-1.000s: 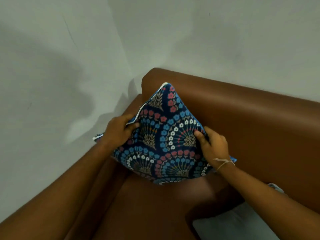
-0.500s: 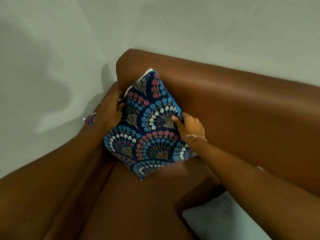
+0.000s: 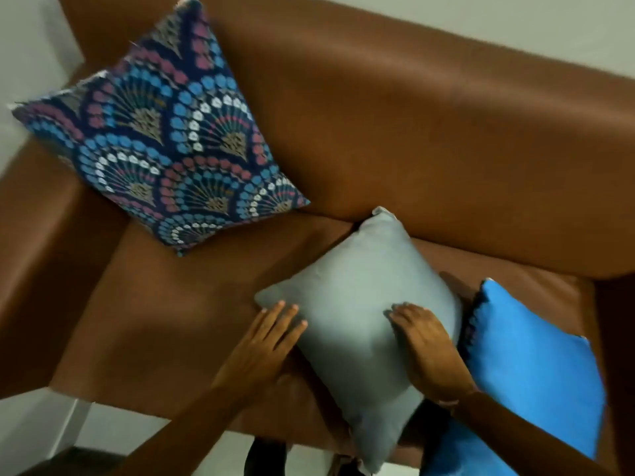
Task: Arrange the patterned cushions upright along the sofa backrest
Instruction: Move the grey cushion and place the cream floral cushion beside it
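Patterned cushion in navy fabric with blue, pink and white fan motifs (image 3: pixel 165 139) stands propped on one corner against the brown leather sofa backrest (image 3: pixel 429 132), in the corner by the armrest

Both hands lie flat and open, gripping nothing: the left hand (image 3: pixel 271 341) at the edge of a plain grey square cushion (image 3: pixel 357 304) on the seat, the right hand (image 3: pixel 426 345) pressing its face, just beside a bright blue cushion (image 3: pixel 529 365). These cushions look light, soft and squashy, likely to slump, so taking hold at two opposite side edges and seating the lower edge into the seat crease should keep each one upright
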`<move>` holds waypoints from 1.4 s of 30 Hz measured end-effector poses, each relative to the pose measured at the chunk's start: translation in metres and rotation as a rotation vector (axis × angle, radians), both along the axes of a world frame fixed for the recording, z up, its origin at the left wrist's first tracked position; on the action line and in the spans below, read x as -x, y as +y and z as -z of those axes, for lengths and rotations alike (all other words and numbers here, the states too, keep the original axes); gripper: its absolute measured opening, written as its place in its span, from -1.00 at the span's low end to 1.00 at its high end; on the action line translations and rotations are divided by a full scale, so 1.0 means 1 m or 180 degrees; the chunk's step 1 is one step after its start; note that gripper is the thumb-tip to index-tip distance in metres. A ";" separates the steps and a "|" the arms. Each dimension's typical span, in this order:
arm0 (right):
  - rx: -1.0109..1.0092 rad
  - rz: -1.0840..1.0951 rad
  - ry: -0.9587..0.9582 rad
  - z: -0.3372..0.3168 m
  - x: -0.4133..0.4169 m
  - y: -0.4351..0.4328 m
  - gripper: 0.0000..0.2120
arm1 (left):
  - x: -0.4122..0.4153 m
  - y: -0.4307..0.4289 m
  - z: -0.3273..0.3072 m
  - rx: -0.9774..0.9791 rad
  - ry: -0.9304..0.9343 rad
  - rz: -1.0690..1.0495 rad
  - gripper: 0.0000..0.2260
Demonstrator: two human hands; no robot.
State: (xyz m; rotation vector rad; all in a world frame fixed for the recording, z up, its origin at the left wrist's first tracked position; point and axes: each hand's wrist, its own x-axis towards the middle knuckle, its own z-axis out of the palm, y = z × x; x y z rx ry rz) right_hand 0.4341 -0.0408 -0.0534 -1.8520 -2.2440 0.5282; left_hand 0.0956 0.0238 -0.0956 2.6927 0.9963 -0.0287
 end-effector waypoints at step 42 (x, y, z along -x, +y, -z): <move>-0.0201 0.1645 0.0665 -0.102 -0.101 0.256 -0.66 | -0.135 0.258 -0.117 -0.0114 -0.1006 -0.1561 -0.70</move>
